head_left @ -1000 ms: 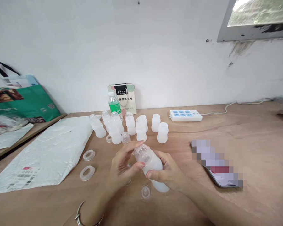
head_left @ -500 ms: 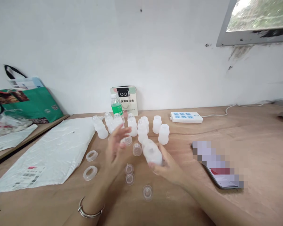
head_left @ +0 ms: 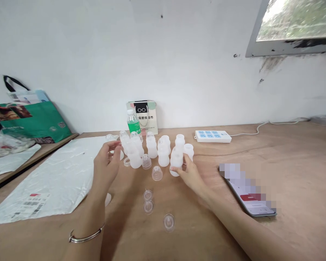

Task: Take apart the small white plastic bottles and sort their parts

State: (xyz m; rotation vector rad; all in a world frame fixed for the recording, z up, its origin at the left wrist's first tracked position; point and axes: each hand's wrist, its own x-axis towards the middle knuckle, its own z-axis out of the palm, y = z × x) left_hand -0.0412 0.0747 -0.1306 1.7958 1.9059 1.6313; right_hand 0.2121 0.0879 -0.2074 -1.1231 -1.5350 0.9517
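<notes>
My right hand [head_left: 189,174] is closed on a white plastic bottle [head_left: 176,158] and holds it upright on the wooden table [head_left: 288,170], at the right of a cluster of several similar bottles [head_left: 152,145]. My left hand [head_left: 105,166] hovers at the cluster's left end, in front of the leftmost bottle [head_left: 110,138], its fingers loosely bent and apart with nothing seen in them. Clear dome-shaped caps [head_left: 157,173] lie between my hands, with more [head_left: 148,206] nearer me. A clear ring [head_left: 126,162] lies by the bottles. Another ring [head_left: 108,199] peeks out beside my left forearm.
A phone [head_left: 250,197] lies to the right, a power strip [head_left: 213,136] behind it. A green-labelled water bottle [head_left: 133,123] and a small paper bag [head_left: 146,115] stand at the wall. A white plastic mailer [head_left: 51,174] lies at left, a green bag [head_left: 29,121] beyond it.
My right hand carried the bottle away from me and stood it upright by the cluster. My left hand let go of it, opened and moved left toward the leftmost bottle.
</notes>
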